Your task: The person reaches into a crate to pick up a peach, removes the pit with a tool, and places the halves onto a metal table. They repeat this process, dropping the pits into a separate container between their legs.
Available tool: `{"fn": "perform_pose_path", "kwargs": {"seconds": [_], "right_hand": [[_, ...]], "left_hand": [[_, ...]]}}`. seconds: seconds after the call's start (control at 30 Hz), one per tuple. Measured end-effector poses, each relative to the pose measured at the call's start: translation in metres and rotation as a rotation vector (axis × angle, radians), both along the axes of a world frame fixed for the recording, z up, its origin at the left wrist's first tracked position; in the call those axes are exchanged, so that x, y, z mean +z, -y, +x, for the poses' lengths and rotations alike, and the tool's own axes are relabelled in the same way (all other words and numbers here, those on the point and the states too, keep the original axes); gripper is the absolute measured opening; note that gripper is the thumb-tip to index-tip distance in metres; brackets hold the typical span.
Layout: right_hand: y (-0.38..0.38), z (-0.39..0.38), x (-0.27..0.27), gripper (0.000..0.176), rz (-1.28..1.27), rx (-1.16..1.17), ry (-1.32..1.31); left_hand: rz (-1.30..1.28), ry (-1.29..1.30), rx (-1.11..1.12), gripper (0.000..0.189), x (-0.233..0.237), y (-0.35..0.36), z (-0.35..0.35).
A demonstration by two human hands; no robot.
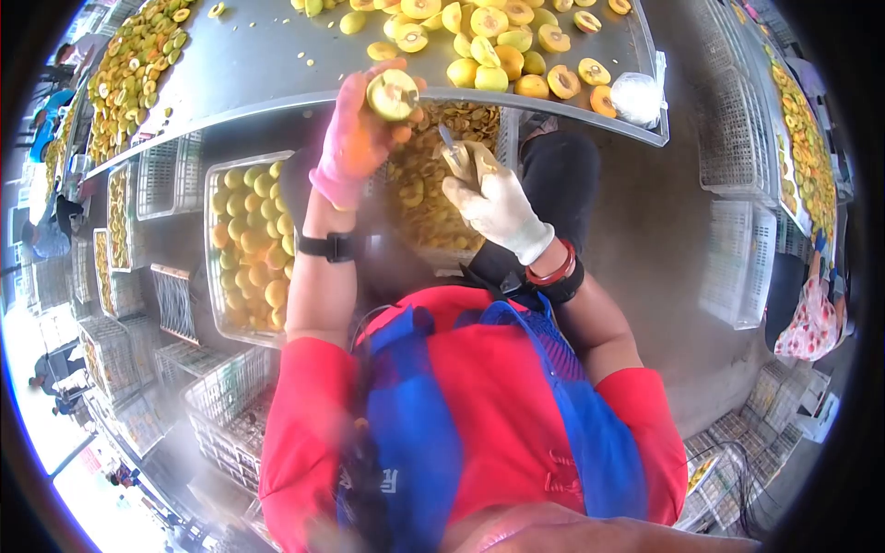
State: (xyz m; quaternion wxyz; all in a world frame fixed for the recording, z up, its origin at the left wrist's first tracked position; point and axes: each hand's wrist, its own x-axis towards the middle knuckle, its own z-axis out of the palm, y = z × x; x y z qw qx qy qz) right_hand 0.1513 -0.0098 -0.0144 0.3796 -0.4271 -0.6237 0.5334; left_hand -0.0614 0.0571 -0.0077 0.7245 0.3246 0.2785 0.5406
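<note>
My left hand (355,138), in a pink glove stained orange, holds up a halved stone fruit (394,96), apricot-like, with its pale cut face and brownish centre showing. To its right, my right hand (498,205) wears a white glove and is closed around a small knife (447,137). The short blade points up, away from me, and fingers cover most of the handle. Both hands are apart, just in front of the metal table's edge (277,107). Below them stands a crate of brownish fruit pieces (429,198), partly hidden by my hands.
Halved and whole yellow fruit (493,46) lie on the table beside a clear plastic bag (636,95). At my left stands a crate of whole fruit (249,240), with a white basket (235,415) behind. Stacked crates (737,249) and another person's patterned bag (809,323) are at right.
</note>
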Motion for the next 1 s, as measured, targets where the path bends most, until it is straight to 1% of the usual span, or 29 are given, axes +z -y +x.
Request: {"fn": "perform_pose_path", "kwargs": {"seconds": [0.03,0.13,0.17,0.23,0.33,0.4,0.47,0.53,0.57,0.6,0.67,0.7,0.73,0.77,0.8,0.83,0.87,0.9,0.93,0.97,1.0], "right_hand": [[-0.001,-0.005,0.006,0.031,0.061,0.004,0.005],[-0.001,-0.015,0.016,0.029,0.134,0.029,-0.007],[0.000,-0.017,0.019,0.029,0.212,0.018,0.030],[0.002,-0.021,0.024,0.030,0.370,-0.005,0.101],[0.000,-0.022,0.030,0.034,0.570,-0.011,0.320],[0.001,-0.023,0.033,0.035,0.589,0.018,0.368],[0.000,-0.024,0.034,0.035,0.595,0.053,0.407],[0.002,-0.026,0.031,0.034,0.585,0.096,0.434],[0.003,-0.026,0.029,0.033,0.568,0.113,0.436],[0.004,-0.027,0.028,0.032,0.553,0.132,0.435],[0.006,-0.031,0.021,0.034,0.556,0.159,0.397],[0.007,-0.033,0.020,0.033,0.566,0.183,0.374],[0.009,-0.033,0.020,0.032,0.582,0.220,0.340],[0.007,-0.027,0.009,0.030,0.805,0.307,0.479],[0.002,-0.024,-0.003,0.029,1.052,0.382,0.586],[0.000,-0.025,-0.010,0.030,1.159,0.431,0.582],[0.000,-0.028,-0.012,0.031,0.928,0.425,0.461],[-0.001,-0.037,-0.013,0.032,0.635,0.392,0.323],[0.001,-0.043,-0.014,0.033,0.426,0.352,0.232],[0.002,-0.045,-0.017,0.034,0.294,0.342,0.193],[-0.002,-0.048,-0.027,0.034,0.314,0.352,0.147]], "left_hand": [[-0.035,-0.065,0.057,0.062,0.009,0.012,0.004],[-0.008,-0.164,0.173,0.061,0.018,0.033,0.011],[-0.007,-0.193,0.207,0.061,0.023,0.039,0.014],[0.055,-0.333,0.222,0.060,0.031,0.049,0.013],[0.156,-0.513,0.228,0.057,0.040,0.061,0.013],[0.266,-0.629,0.220,0.056,0.034,0.065,0.009],[0.297,-0.623,0.267,0.055,0.031,0.066,0.011],[0.297,-0.658,0.312,0.056,0.030,0.070,0.011],[0.266,-0.727,0.323,0.057,0.031,0.072,0.010],[0.265,-0.721,0.342,0.056,0.031,0.072,0.010],[0.164,-0.784,0.290,0.054,0.040,0.078,0.004],[0.292,-0.855,0.346,0.038,0.038,0.077,0.002],[0.837,-1.096,0.522,0.023,0.013,0.065,-0.007],[0.710,-1.227,0.430,0.019,0.033,0.073,-0.005],[0.548,-1.412,0.338,0.016,0.033,0.073,-0.005],[0.665,-1.267,0.333,0.027,0.015,0.068,-0.015],[0.658,-1.497,0.308,0.017,0.019,0.067,-0.014],[0.344,-1.470,0.217,0.024,0.037,0.073,-0.012],[0.067,-1.152,0.234,0.046,0.051,0.082,-0.009],[-0.006,-1.202,0.246,0.054,0.050,0.083,-0.010],[-0.074,-1.237,0.245,0.062,0.046,0.082,-0.010]]}}
